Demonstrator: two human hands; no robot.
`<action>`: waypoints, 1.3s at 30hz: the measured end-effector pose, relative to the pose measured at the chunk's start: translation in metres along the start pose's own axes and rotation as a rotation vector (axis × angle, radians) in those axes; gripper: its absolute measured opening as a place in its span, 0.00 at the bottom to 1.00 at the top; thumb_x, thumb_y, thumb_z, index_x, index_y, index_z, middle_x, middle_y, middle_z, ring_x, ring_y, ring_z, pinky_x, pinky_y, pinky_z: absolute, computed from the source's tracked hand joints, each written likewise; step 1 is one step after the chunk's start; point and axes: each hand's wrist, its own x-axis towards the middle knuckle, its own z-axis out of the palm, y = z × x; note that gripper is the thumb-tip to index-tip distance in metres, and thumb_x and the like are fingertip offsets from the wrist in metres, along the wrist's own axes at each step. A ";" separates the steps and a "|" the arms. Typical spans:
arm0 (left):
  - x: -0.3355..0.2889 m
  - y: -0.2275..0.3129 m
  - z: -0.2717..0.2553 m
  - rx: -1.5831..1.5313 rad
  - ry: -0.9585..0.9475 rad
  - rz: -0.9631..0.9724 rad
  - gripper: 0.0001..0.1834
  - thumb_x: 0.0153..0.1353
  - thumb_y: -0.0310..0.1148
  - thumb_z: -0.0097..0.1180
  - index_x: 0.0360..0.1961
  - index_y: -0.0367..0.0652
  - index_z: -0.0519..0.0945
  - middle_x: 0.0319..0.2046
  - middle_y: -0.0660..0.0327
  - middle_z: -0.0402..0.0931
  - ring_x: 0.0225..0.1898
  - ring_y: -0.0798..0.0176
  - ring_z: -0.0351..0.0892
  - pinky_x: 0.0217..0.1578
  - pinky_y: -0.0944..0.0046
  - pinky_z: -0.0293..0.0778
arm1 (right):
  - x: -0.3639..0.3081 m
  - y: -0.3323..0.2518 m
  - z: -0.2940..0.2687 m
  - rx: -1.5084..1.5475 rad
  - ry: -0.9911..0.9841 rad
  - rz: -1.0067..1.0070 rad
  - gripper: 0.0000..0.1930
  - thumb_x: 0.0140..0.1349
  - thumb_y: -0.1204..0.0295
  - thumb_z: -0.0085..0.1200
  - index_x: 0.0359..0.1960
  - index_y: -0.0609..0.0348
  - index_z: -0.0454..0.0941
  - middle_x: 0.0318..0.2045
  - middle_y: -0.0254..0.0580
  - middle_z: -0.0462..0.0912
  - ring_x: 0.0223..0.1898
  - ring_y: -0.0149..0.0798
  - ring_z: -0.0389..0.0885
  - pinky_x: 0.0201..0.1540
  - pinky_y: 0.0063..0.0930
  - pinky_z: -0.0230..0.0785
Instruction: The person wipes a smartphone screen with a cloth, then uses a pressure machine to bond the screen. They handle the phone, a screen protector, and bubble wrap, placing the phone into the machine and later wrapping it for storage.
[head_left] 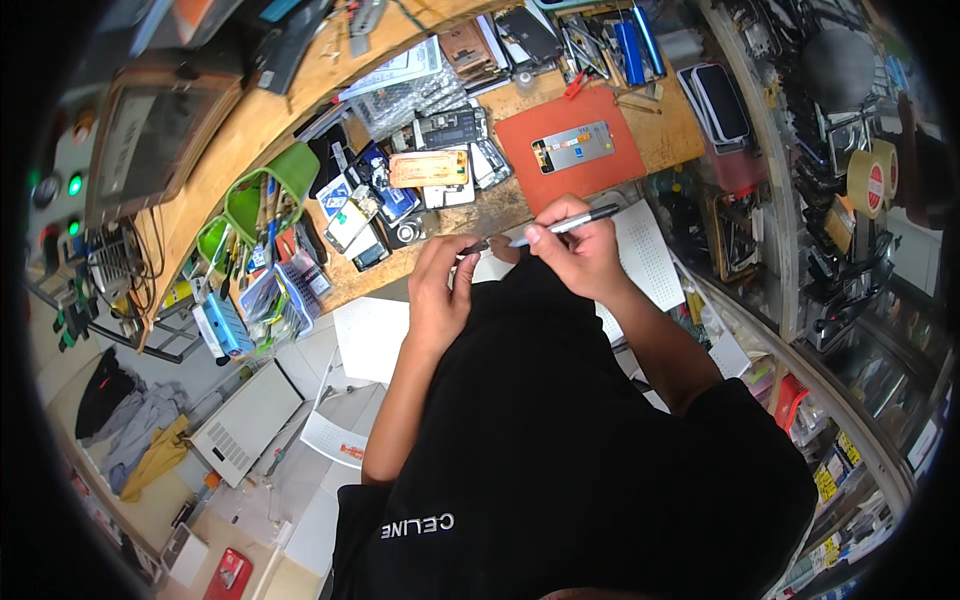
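My right hand (583, 256) is closed around a pen (592, 216) with a pale barrel and a black end. The pen slants, its narrow tip reaching left toward my other hand. Thumb and fingers of my left hand (441, 290) pinch a small dark piece (476, 248), too small to name for sure. Both hands are close together in front of my black shirt, at the bench's near edge. Beyond the right hand, a phone screen assembly (577, 147) lies with its grey back up on a red-orange mat (622, 172).
Phone parts (452, 128) are heaped on the wooden bench (660, 135) left of the mat. A green tool holder (290, 172) stands farther left. Shelves with tape rolls (868, 180) rise at the right. White perforated sheets (648, 258) lie below the bench edge.
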 end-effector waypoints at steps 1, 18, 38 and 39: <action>-0.003 0.002 -0.004 0.003 0.018 0.016 0.10 0.67 0.20 0.62 0.48 0.37 0.83 0.40 0.51 0.82 0.42 0.47 0.84 0.44 0.55 0.79 | 0.001 -0.001 0.010 0.018 -0.008 -0.003 0.06 0.71 0.74 0.64 0.38 0.60 0.79 0.27 0.30 0.82 0.27 0.17 0.75 0.30 0.16 0.65; -0.034 0.036 -0.169 0.420 0.613 0.001 0.09 0.67 0.23 0.63 0.48 0.37 0.84 0.38 0.51 0.83 0.38 0.54 0.84 0.42 0.56 0.78 | 0.019 -0.005 0.073 0.259 -0.250 0.117 0.20 0.80 0.61 0.51 0.65 0.60 0.71 0.47 0.39 0.83 0.38 0.24 0.78 0.39 0.21 0.73; 0.147 -0.029 0.081 0.078 -0.260 0.179 0.06 0.67 0.21 0.60 0.44 0.34 0.83 0.38 0.46 0.83 0.39 0.44 0.84 0.44 0.52 0.79 | 0.038 0.202 -0.056 -0.689 0.608 0.456 0.10 0.63 0.68 0.67 0.40 0.61 0.85 0.35 0.50 0.88 0.37 0.52 0.89 0.42 0.45 0.81; 0.154 -0.041 0.103 0.104 -0.303 0.209 0.08 0.66 0.21 0.58 0.45 0.34 0.84 0.40 0.44 0.83 0.42 0.39 0.84 0.46 0.48 0.79 | 0.044 0.203 -0.050 -0.707 0.627 0.529 0.11 0.62 0.67 0.68 0.40 0.61 0.85 0.37 0.50 0.88 0.39 0.53 0.89 0.43 0.48 0.80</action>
